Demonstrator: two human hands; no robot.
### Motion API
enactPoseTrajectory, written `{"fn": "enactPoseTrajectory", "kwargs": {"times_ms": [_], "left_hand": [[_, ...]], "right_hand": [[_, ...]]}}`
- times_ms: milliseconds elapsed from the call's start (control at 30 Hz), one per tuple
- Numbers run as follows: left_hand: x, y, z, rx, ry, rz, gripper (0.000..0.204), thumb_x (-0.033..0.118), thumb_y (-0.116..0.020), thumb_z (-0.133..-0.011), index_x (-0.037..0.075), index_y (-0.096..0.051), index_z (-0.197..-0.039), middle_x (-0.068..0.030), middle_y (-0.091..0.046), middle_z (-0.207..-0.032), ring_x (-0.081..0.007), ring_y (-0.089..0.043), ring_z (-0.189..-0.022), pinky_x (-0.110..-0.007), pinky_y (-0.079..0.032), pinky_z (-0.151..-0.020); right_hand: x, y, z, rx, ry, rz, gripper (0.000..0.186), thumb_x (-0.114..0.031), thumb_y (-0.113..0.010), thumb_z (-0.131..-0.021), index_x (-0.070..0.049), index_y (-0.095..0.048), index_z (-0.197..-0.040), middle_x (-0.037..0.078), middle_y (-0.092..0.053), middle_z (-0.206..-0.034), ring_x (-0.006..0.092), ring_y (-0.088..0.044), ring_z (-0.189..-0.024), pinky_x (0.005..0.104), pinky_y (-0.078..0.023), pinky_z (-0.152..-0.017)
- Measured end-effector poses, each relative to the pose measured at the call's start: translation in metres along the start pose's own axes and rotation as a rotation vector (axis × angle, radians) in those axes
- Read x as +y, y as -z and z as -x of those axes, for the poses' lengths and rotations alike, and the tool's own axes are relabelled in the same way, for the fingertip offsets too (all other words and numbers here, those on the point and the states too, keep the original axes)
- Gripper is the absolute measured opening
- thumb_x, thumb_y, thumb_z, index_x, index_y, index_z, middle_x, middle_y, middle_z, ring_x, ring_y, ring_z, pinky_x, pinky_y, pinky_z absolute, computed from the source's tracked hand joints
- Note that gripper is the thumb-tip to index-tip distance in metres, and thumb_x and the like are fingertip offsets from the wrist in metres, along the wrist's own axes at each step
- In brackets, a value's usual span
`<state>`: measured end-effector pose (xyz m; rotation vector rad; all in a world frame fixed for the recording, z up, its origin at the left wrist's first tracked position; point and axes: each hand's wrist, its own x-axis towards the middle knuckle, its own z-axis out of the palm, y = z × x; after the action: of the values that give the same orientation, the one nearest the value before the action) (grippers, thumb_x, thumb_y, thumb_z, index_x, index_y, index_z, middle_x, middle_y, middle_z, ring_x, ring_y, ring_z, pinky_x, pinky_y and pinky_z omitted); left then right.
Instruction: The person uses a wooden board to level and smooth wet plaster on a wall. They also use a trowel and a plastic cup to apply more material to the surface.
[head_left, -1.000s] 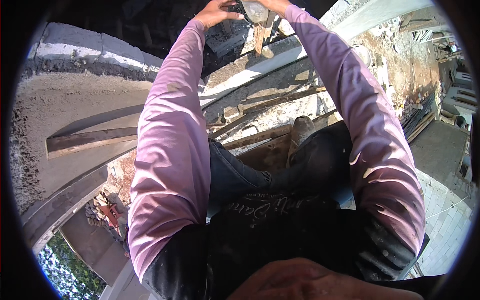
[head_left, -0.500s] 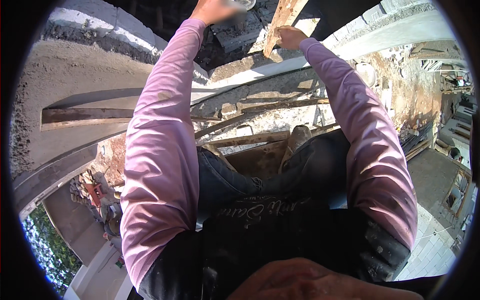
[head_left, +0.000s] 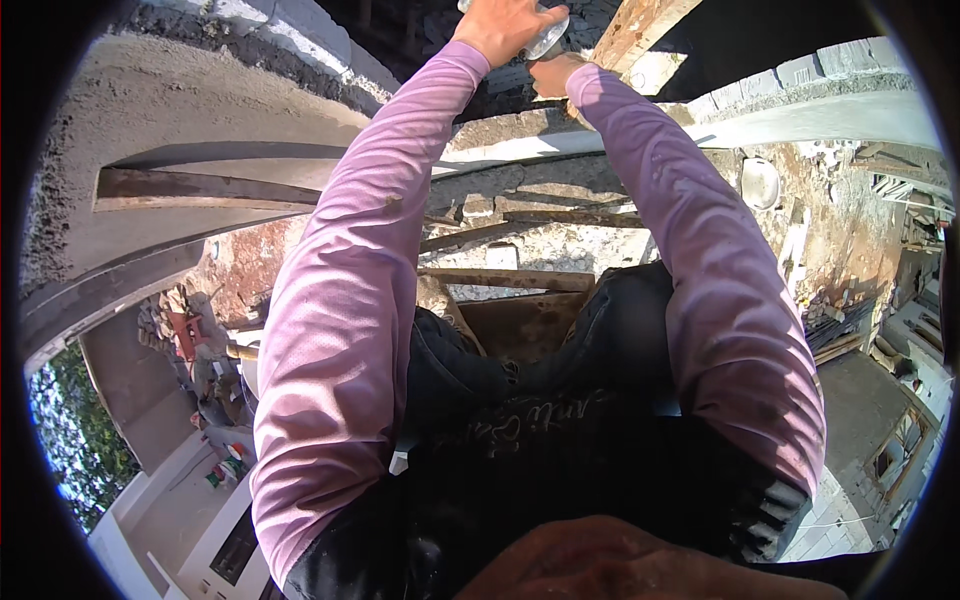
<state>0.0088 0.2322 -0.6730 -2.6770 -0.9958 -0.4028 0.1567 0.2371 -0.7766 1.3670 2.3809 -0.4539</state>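
"Closing up the gap, those hands. Half a second ago the right hand [head_left: 554, 76] had hold of the wooden board [head_left: 642, 36] at one o'clock, well apart from the left."

"And now?"

"It sits to the board's left, just beside the left hand [head_left: 500, 28] at twelve. I'd judge the work has gathered around the clear container [head_left: 548, 38], rather than being split between container and wood."

"Where's that container exactly?"

"At twelve, under the left hand, whose fingers are wrapped over it. The upper edge crops some of it. The right fingers look curled, but I can't tell whether they grip anything."

"What's it made of?"

"Plastic, by its shine: see-through and rounded. The board is long, straight-edged and brown, with a rough, stained face. At ten o'clock, the curved wall [head_left: 210, 105] has grainy grey render, topped by pale, ragged blocks [head_left: 325, 45]."

"And at two?"

"A round white tub [head_left: 760, 184], smooth beside the gritty, rust-brown ground [head_left: 845, 235]."
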Motion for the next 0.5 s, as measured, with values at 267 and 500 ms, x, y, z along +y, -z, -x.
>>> {"fn": "enactPoseTrajectory", "kwargs": {"times_ms": [267,500], "left_hand": [[-0.008,0.006,-0.068,-0.124,0.644,0.229,0.068,0.023,-0.078,-0.073,0.015,-0.049,-0.134,-0.0181,-0.057,-0.125,-0.0348,-0.061,-0.114,-0.053,-0.045,-0.097],[-0.088,0.022,0.065,-0.213,0.895,0.525,0.085,0.045,-0.089,-0.066,-0.004,-0.05,-0.124,-0.0218,-0.065,-0.119,-0.0351,-0.064,-0.112,-0.042,-0.052,-0.093]], "right_hand": [[0.231,0.037,-0.011,0.331,0.465,-1.651,0.022,-0.024,-0.063,-0.095,-0.006,-0.072,-0.085,0.0,-0.06,-0.065,0.0151,-0.055,-0.054,0.0314,-0.041,-0.047],[0.06,0.186,0.029,0.645,0.535,-1.602,0.021,-0.02,-0.058,-0.099,-0.001,-0.066,-0.094,0.0,-0.052,-0.066,0.0083,-0.048,-0.058,0.0255,-0.04,-0.053]]}}
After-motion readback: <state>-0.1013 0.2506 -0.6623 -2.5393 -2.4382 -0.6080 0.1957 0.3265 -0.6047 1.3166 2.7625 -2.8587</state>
